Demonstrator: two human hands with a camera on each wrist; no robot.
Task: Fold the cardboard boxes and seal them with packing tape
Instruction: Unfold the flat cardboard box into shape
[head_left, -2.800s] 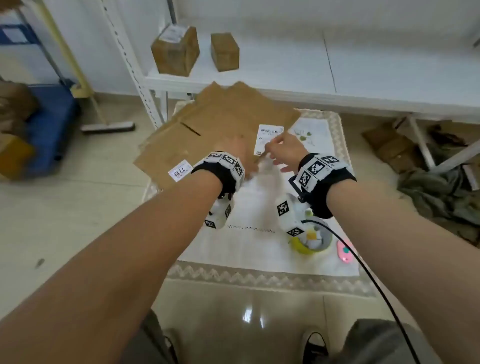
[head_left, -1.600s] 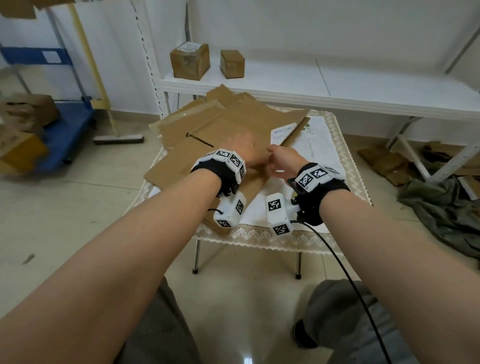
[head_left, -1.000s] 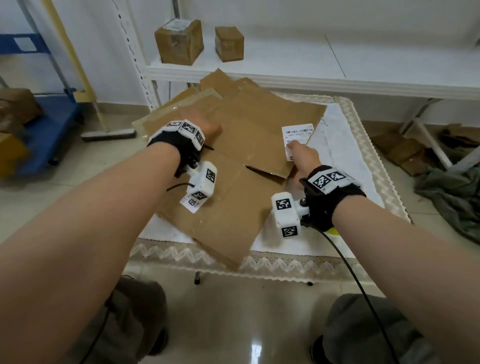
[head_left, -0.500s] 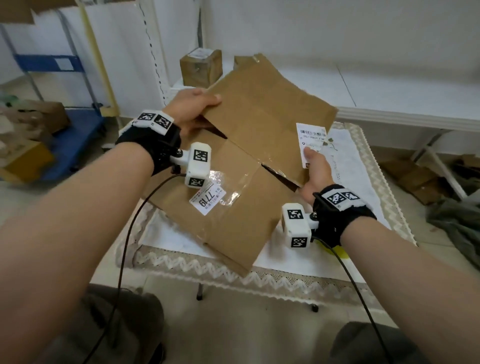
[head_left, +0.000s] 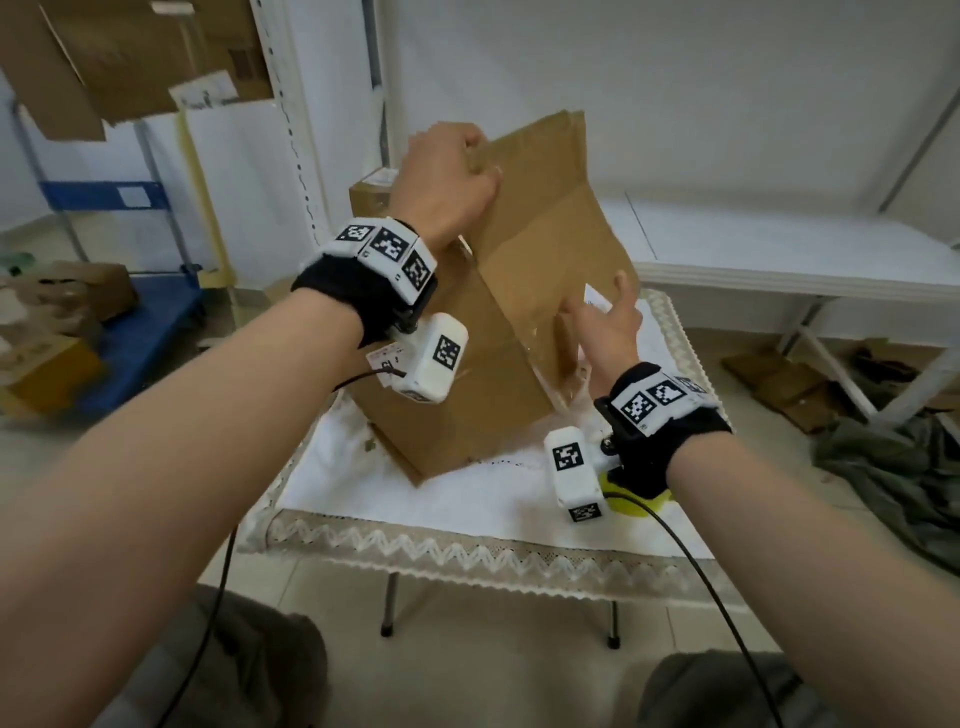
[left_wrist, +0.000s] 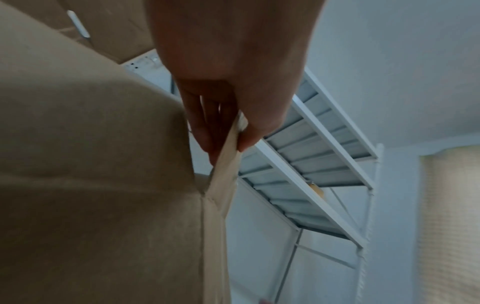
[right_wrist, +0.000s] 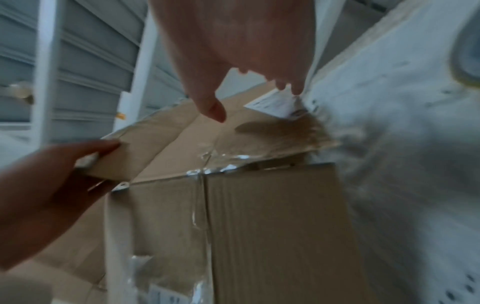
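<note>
A brown cardboard box (head_left: 519, 322), still partly flat, stands tilted on end over the white-clothed table (head_left: 467, 540). My left hand (head_left: 452, 176) grips its top flap; the left wrist view shows the fingers (left_wrist: 207, 131) and thumb pinching the flap's edge (left_wrist: 228, 156). My right hand (head_left: 602, 322) is at the box's right side with fingers spread and straight, near a white label (right_wrist: 272, 105). Old clear tape shines along the box's seam (right_wrist: 205, 170). A yellow-green tape roll (head_left: 631, 499) lies on the table under my right wrist.
A white shelf (head_left: 779, 249) runs behind the table, with a sealed box (head_left: 371, 192) on it at the left. A blue cart (head_left: 145, 332) with boxes stands at the left. Cardboard scraps and dark cloth (head_left: 883, 467) lie on the floor at right.
The box has come up off the flat stack to stand on end. My left hand rose with the top flap. My right hand let go of the label edge and opened.
</note>
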